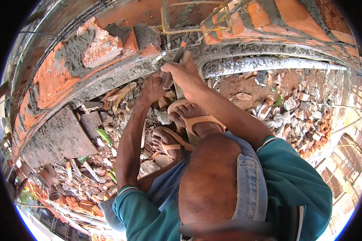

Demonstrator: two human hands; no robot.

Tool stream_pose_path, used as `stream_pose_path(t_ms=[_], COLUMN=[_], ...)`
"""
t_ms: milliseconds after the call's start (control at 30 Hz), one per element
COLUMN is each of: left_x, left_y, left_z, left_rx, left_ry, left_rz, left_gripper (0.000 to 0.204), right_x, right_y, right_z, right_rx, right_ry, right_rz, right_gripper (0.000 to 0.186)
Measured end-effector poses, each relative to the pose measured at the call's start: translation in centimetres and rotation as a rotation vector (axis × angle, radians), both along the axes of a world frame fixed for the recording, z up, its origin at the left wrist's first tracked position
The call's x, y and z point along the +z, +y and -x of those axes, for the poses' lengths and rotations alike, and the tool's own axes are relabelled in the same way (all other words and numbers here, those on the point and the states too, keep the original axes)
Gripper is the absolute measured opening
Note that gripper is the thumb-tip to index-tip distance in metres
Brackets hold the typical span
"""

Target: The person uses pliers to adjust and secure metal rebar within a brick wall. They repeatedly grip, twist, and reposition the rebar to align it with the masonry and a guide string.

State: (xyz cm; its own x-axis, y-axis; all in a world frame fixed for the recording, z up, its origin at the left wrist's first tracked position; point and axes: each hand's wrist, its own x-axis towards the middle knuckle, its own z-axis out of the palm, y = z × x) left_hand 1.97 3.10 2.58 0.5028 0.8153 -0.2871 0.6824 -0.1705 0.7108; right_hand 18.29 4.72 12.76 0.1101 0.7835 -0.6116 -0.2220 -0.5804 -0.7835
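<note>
My right hand [184,76] is closed round a long dark tool with an orange band [175,61]. The tool slants up and away over the edge of the low wall; its exact kind does not show. Close beside it, my left hand [153,87] has curled fingers near the tool's lower end, and what they grip is hidden. Just beyond both hands is the grey mortar ledge [128,64]. From the brickwork rises a frame of bent steel bars [195,30], right past the tool's far tip.
Broken brick with mortar [102,48] sits on the wall at left. Orange bricks [259,16] line the far right, above a whitish pipe-like length [277,64]. A mortar-stained board [58,138] leans at left. Rubble [293,112] surrounds my sandalled feet [197,116].
</note>
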Motion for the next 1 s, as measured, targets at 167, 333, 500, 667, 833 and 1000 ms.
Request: stream_pose_path(t_ms=[167,333,500,667,833,1000], left_x=[-1.8,-1.5,-2.1,-1.0,2.2,6.5], left_y=[1.2,1.5,1.2,0.0,0.2,0.8], left_z=[0.8,1.1,0.9,0.0,-0.9,-2.4], left_rx=[-0.105,-0.159,-0.147,-0.234,-0.136,0.499], left_ry=[-0.063,-0.030,0.056,0.046,0.079,-0.520], left_rz=[-0.039,0.080,0.114,-0.150,0.075,0.953], left_gripper=[0.021,0.043,0.047,0.030,0.039,0.052], right_x=[-0.7,-2.2,-3.0,-3.5,-5.1,-5.0], right_y=[-0.5,-0.9,-0.8,-1.2,-1.4,-1.2], right_z=[1.2,2.1,1.5,0.4,-0.4,-0.4], right_rx=[-0.073,-0.092,-0.063,0.037,0.069,0.107], right_ry=[0.086,0.074,-0.029,-0.023,-0.119,-0.245], right_rz=[0.030,-0.036,-0.130,-0.065,-0.189,-0.154], right_gripper=[0.043,0.039,0.041,0.032,0.040,0.051])
